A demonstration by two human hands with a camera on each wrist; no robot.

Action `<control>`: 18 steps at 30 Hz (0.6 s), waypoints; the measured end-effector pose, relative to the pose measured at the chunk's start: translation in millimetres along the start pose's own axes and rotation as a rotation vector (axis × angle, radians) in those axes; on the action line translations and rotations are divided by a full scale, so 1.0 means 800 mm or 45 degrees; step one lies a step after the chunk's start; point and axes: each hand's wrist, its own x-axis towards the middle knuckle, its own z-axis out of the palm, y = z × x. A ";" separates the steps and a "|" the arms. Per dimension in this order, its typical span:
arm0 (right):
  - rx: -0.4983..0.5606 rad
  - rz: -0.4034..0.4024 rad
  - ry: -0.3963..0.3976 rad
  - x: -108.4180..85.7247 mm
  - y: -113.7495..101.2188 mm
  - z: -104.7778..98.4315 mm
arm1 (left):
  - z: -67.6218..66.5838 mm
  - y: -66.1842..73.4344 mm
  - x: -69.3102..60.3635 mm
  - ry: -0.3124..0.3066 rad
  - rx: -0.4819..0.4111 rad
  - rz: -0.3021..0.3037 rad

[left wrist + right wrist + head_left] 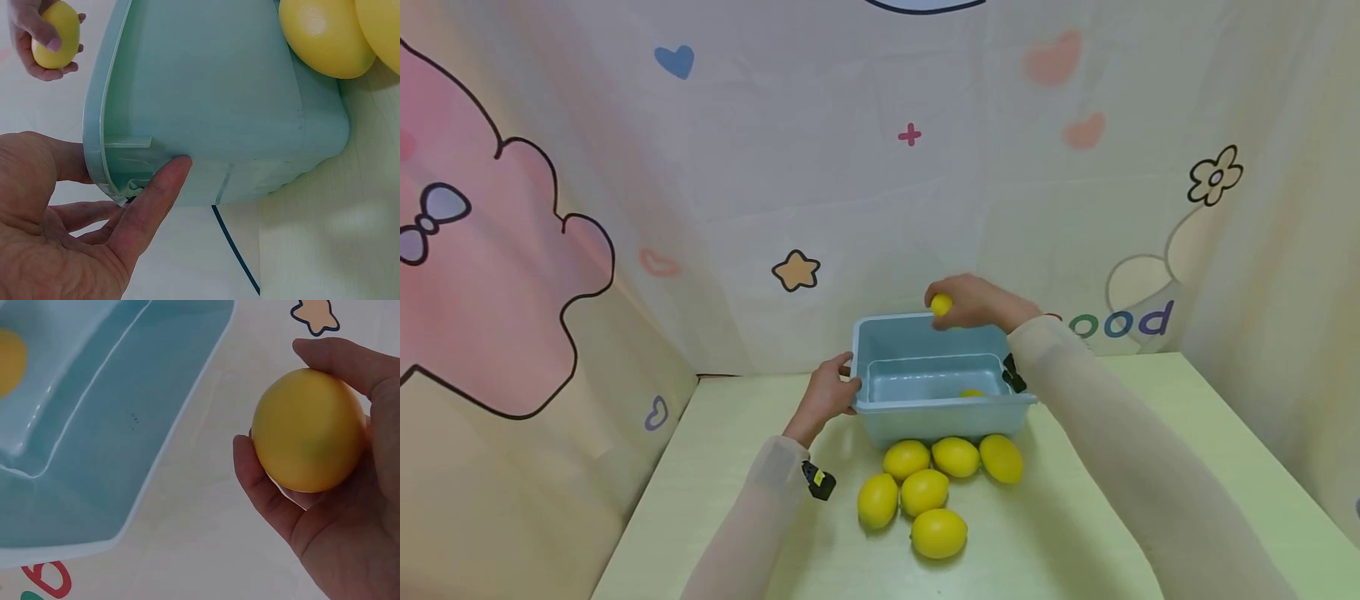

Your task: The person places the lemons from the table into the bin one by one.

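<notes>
Head view, starting at the bin's [951, 423] left rim: our left grip [829, 389] is grasping the bin there, one digit along its outer wall. Six lemons [924, 492] rest close together on the counter [700, 467], just in front of the bin. Above the bin, near its far rim, we have the held lemon [941, 305] between thumb and fingers of our right grip [976, 300], clasped round it. Inside the bin, right of its middle, we see part of another lemon [972, 392].
</notes>
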 end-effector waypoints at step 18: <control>0.038 0.206 -0.235 0.009 0.024 0.027 | 0.002 0.001 0.000 0.020 0.002 -0.022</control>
